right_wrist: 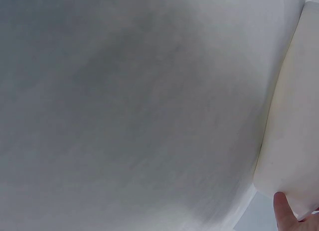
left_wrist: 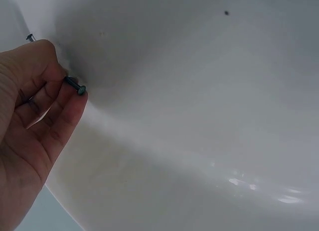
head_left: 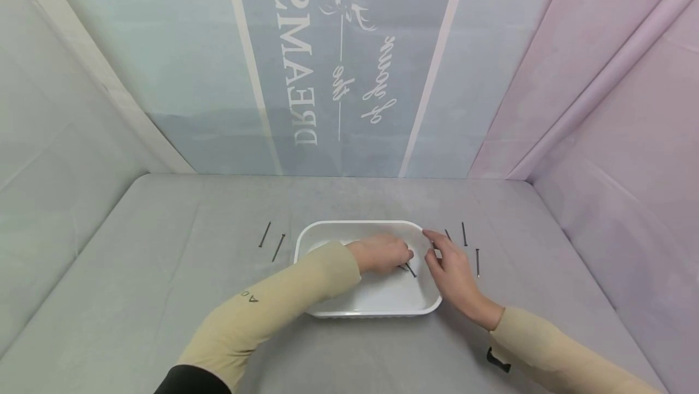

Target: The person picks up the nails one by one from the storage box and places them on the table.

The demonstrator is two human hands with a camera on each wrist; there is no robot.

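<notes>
Inside the white tray [head_left: 377,298], my left hand [head_left: 382,252] pinches a dark nail [left_wrist: 75,85] between thumb and fingers. Its round head sticks out past the fingertips in the left wrist view. A second nail head [left_wrist: 30,38] shows behind that hand. Below the left hand in the head view, a nail [head_left: 411,270] slants over the tray floor. My right hand [head_left: 455,275] is at the tray's right rim, fingers fairly straight. In the right wrist view, one fingertip [right_wrist: 280,198] touches the tray wall [right_wrist: 291,116]; the other fingers are mostly out of frame.
Two nails lie on the grey cloth left of the tray, one [head_left: 264,234] beside another [head_left: 278,247]. To the right are more nails, one upper [head_left: 464,234] and one lower [head_left: 477,262]; another [head_left: 448,234] is partly behind the right hand. Fabric walls enclose the back and sides.
</notes>
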